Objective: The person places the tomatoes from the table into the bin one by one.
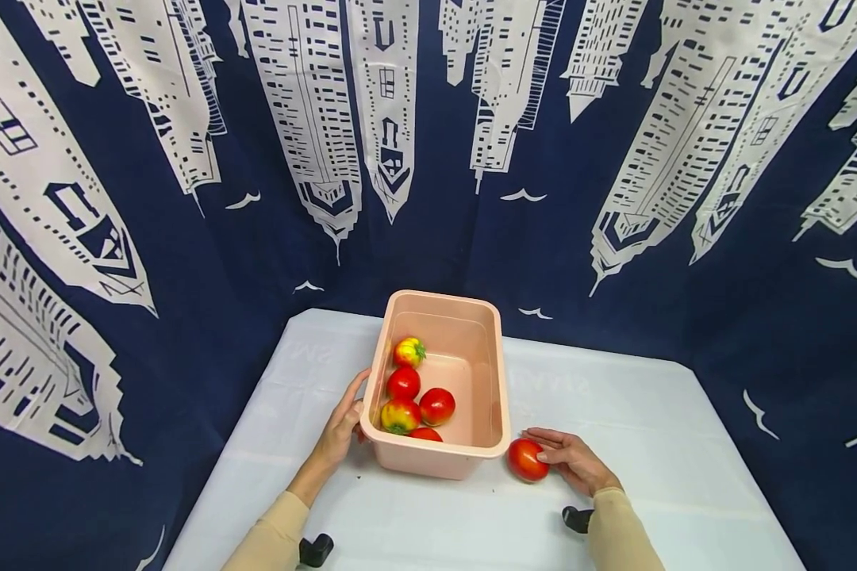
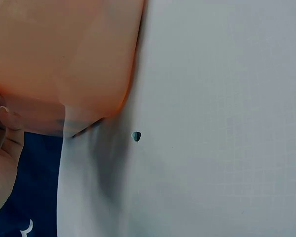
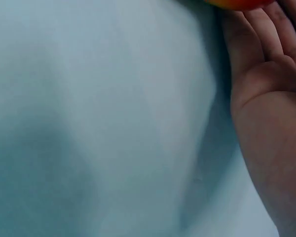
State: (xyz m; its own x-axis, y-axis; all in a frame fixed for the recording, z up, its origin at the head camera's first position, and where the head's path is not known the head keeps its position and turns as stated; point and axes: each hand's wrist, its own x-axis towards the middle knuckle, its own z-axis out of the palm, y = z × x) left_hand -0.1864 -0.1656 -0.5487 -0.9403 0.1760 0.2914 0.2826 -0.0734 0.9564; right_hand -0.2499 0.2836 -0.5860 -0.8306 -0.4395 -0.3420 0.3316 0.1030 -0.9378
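A pink plastic bin [image 1: 446,452] stands on the table with several red tomatoes [image 1: 437,406] inside, mostly along its left side. Two of its fruits are patched red and yellow with green tops, one at the far left [image 1: 409,351] and one nearer the front. My left hand [image 1: 337,434] holds the bin's left side, its fingertips [image 2: 10,118] against the outer wall. Just right of the bin's front corner, my right hand [image 1: 574,464] grips a red tomato [image 1: 528,460] at table level, thumb over its near side. Only a sliver of that tomato shows in the right wrist view.
A white cloth covers the table [image 1: 614,412]. Dark blue fabric [image 1: 443,246] with white building prints hangs behind and beside it. Black wrist devices [image 1: 317,549] show at both sleeves. A small dark speck [image 2: 136,136] lies near the bin.
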